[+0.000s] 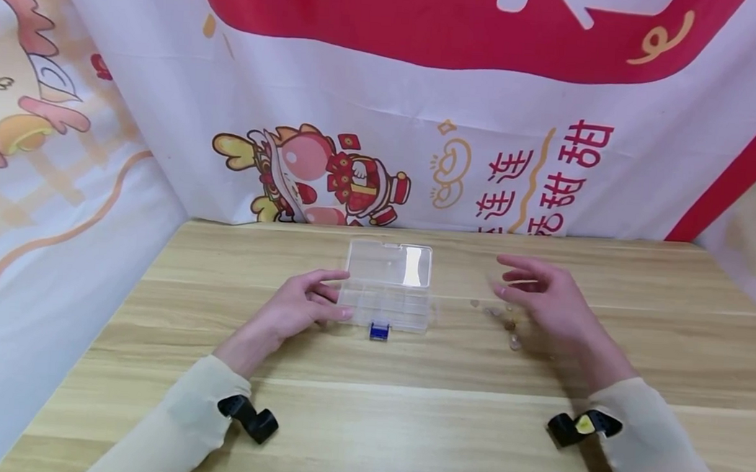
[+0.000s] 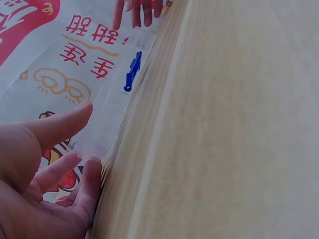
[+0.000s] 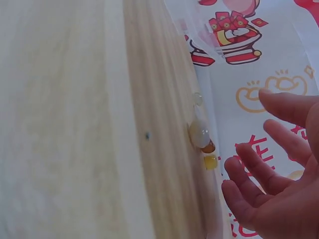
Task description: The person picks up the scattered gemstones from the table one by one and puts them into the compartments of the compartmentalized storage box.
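A clear divided plastic box point(image 1: 383, 305) lies with its lid raised on the wooden table, a blue latch point(image 1: 379, 331) at its front. Beside its left edge is my left hand point(image 1: 292, 304), thumb and fingers spread and touching the side; in the left wrist view the hand point(image 2: 55, 169) shows no curl around it. My right hand point(image 1: 546, 297) hovers by a few small stones point(image 1: 510, 324), fingers loosely bent. In the right wrist view the hand point(image 3: 279, 169) is empty, next to a whitish stone point(image 3: 199, 133) and a yellow one point(image 3: 211, 162).
A printed cloth point(image 1: 387, 92) hangs behind the table point(image 1: 379, 424) and along its sides. A tiny dark speck point(image 3: 147, 135) lies on the wood in the right wrist view. Black wrist cameras sit on both sleeves.
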A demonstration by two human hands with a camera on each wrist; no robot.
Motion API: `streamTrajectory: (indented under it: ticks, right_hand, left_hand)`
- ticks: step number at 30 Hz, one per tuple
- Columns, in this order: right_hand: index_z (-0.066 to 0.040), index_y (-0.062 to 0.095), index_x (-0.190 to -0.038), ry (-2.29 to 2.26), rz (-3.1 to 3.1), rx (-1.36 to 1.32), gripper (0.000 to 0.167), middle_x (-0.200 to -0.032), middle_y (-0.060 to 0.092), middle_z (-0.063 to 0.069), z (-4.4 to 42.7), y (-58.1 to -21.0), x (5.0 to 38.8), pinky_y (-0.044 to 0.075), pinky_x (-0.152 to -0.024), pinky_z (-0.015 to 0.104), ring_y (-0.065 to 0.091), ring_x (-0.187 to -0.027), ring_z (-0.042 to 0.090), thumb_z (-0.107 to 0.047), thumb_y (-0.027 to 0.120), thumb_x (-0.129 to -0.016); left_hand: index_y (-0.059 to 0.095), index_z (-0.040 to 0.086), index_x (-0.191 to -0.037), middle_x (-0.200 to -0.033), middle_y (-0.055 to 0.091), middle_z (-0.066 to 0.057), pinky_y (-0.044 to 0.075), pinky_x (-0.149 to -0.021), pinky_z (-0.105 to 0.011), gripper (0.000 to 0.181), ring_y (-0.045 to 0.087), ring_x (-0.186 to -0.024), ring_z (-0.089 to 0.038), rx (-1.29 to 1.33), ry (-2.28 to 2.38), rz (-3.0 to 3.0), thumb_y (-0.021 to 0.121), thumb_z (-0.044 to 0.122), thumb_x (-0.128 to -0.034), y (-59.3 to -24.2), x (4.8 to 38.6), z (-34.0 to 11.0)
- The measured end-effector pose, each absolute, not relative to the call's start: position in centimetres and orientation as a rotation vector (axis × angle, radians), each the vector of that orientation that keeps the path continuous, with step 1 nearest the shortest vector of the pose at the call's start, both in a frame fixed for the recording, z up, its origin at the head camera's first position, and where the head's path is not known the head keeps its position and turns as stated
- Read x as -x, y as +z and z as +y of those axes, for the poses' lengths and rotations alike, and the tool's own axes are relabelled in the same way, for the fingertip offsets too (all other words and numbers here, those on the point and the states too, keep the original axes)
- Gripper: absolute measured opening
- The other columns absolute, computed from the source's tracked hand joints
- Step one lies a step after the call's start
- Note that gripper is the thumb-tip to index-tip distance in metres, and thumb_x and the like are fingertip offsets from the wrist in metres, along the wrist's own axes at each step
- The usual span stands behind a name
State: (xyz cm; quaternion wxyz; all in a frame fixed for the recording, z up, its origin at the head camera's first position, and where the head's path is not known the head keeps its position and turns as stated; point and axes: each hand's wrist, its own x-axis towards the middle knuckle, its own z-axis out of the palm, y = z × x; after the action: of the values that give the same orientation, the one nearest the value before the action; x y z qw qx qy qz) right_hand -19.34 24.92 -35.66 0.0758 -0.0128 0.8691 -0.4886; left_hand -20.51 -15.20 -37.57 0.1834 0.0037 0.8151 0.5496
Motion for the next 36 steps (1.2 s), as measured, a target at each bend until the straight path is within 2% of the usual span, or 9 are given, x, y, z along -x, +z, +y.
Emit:
streamTrajectory:
  ticks: [5,11,13,19,26,36]
  right_hand:
    - [-0.019,0.056,-0.153,-1.462,2.564,-0.020,0.053,-0.145,0.060,0.015,25.5,-36.1,19.3,0.043,-0.103,0.037,0.054,-0.131,0.029,-0.030,0.070,-0.104]
    - [-0.012,0.065,-0.145,-1.388,2.537,-0.005,0.042,-0.145,0.063,0.017,26.6,-36.6,19.5,0.039,-0.098,0.036,0.051,-0.131,0.028,-0.019,0.067,-0.104]
    - [-0.011,0.067,-0.143,-1.341,2.559,0.000,0.041,-0.142,0.066,0.016,27.0,-36.8,19.7,0.041,-0.092,0.034,0.053,-0.123,0.027,-0.019,0.070,-0.102]
    - [-0.010,0.072,-0.135,-1.207,2.651,0.020,0.036,-0.116,0.073,0.012,27.5,-37.2,20.0,0.046,-0.070,0.028,0.056,-0.096,0.020,-0.020,0.074,-0.100]
    - [-0.009,0.076,-0.128,-1.105,2.724,0.064,0.030,-0.113,0.074,0.011,27.6,-37.4,20.0,0.048,-0.074,0.026,0.058,-0.097,0.022,-0.021,0.074,-0.100]
    - [-0.009,0.079,-0.121,-1.053,2.779,0.091,0.024,-0.104,0.073,0.008,27.3,-37.4,19.9,0.047,-0.072,0.027,0.057,-0.091,0.018,-0.017,0.074,-0.100]
  left_hand:
    - [0.058,0.026,-0.151,-0.131,0.058,-0.012,0.056,-0.085,-0.028,0.071,0.060,-0.108,-0.025,0.010,1.534,2.307,0.089,0.021,-0.0876,-37.6,20.5,-15.0]
    - [0.057,0.028,-0.151,-0.133,0.060,-0.011,0.055,-0.089,-0.029,0.071,0.060,-0.110,-0.025,0.021,1.525,2.310,0.089,0.020,-0.0876,-37.8,20.4,-15.0]
    - [0.058,0.026,-0.151,-0.133,0.060,-0.011,0.055,-0.089,-0.029,0.071,0.061,-0.110,-0.025,0.013,1.526,2.311,0.089,0.020,-0.0874,-37.8,20.5,-15.0]
    - [0.059,0.023,-0.148,-0.131,0.060,-0.012,0.052,-0.090,-0.029,0.069,0.060,-0.110,-0.026,-0.008,1.524,2.315,0.090,0.021,-0.0864,-37.9,20.4,-14.9]
    - [0.059,0.020,-0.148,-0.130,0.060,-0.013,0.050,-0.090,-0.030,0.069,0.059,-0.109,-0.025,-0.026,1.519,2.328,0.090,0.020,-0.0864,-37.6,20.3,-14.9]
    - [0.060,0.021,-0.147,-0.129,0.061,-0.012,0.049,-0.091,-0.031,0.069,0.059,-0.108,-0.025,-0.015,1.510,2.336,0.091,0.020,-0.0854,-37.3,20.3,-14.9]
